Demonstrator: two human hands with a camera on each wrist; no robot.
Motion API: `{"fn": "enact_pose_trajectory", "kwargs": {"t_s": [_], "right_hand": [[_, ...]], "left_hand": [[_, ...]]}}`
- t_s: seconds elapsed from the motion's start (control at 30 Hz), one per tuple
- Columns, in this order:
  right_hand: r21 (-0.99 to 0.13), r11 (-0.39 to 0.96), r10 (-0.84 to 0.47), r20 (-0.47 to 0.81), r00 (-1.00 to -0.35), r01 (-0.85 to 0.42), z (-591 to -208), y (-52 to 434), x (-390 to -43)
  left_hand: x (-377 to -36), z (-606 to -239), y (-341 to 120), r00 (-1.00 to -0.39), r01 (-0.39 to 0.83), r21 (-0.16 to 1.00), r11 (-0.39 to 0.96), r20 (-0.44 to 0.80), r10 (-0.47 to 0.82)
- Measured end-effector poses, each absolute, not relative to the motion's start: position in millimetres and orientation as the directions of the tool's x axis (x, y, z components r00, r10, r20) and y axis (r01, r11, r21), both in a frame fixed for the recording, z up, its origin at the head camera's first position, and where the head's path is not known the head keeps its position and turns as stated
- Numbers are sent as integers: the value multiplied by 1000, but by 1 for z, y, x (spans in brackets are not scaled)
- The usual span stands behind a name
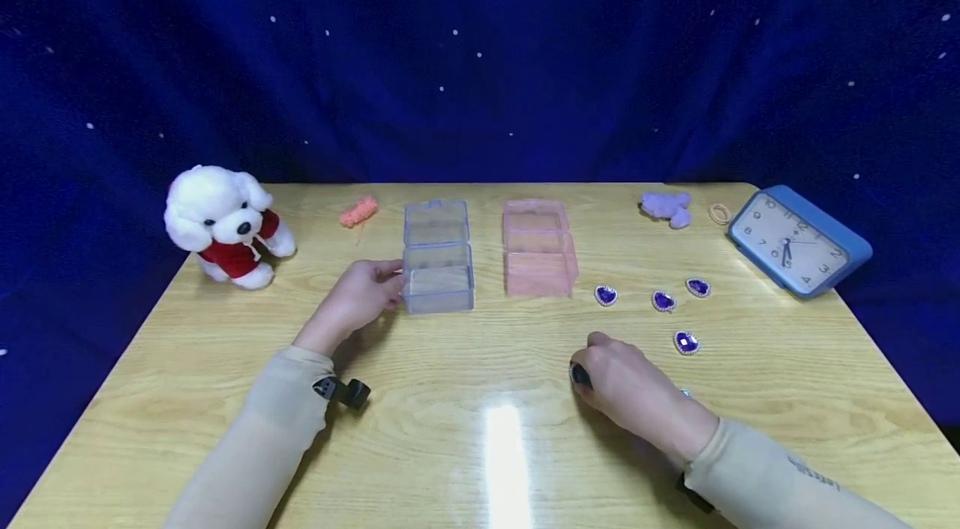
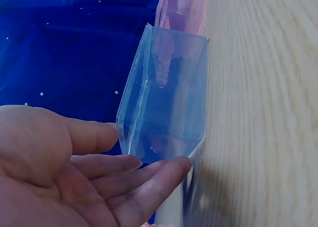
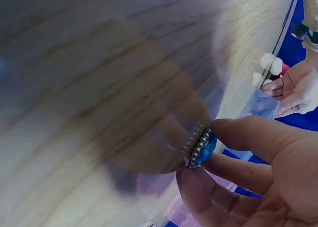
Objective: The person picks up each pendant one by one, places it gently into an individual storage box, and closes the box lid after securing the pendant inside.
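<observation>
Spanning the lower frame: wooden table (image 1: 435, 446) | lower right: right hand (image 1: 628, 383), thumb and fingers pinching | left of centre: left hand (image 1: 356, 296), fingers loosely extended | centre: open bluish box (image 1: 438, 291), touched by left hand; right of it, open pink box (image 1: 537, 274) | lower right: 1 blue gem (image 3: 206, 148) in the pinch; right: 4 more gems (image 1: 686, 342)

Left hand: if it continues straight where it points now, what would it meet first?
The left hand would meet the bluish box first; it already seems to touch that box's side, though exact contact is unclear.
</observation>
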State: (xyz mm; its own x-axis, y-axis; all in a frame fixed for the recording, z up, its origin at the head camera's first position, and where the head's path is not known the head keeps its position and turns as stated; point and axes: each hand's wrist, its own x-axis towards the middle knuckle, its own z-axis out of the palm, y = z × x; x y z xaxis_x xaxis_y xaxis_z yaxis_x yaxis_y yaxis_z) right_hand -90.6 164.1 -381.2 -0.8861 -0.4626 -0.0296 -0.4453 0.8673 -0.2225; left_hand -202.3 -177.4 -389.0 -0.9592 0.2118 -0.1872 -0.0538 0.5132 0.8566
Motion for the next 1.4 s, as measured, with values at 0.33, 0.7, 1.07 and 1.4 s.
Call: {"fn": "enact_pose_trajectory", "kwargs": {"t_s": [0.33, 0.7, 1.07, 1.4], "right_hand": [[-294, 822, -505, 19, -863, -488, -378, 161, -98], [-213, 700, -646, 219, -732, -681, -340, 131, -133], [-215, 674, -679, 196, -708, -706, -316, 70, -190], [-251, 746, -635, 11, -772, -617, -320, 28, -226]], "left_hand": [[-203, -390, -177, -956, -49, 873, 486, -182, 231], [-203, -389, -176, -953, -46, 880, 473, -180, 242], [-204, -393, -175, -949, -57, 894, 445, -186, 253], [-203, -392, -174, -956, -32, 890, 455, -161, 247]]}}
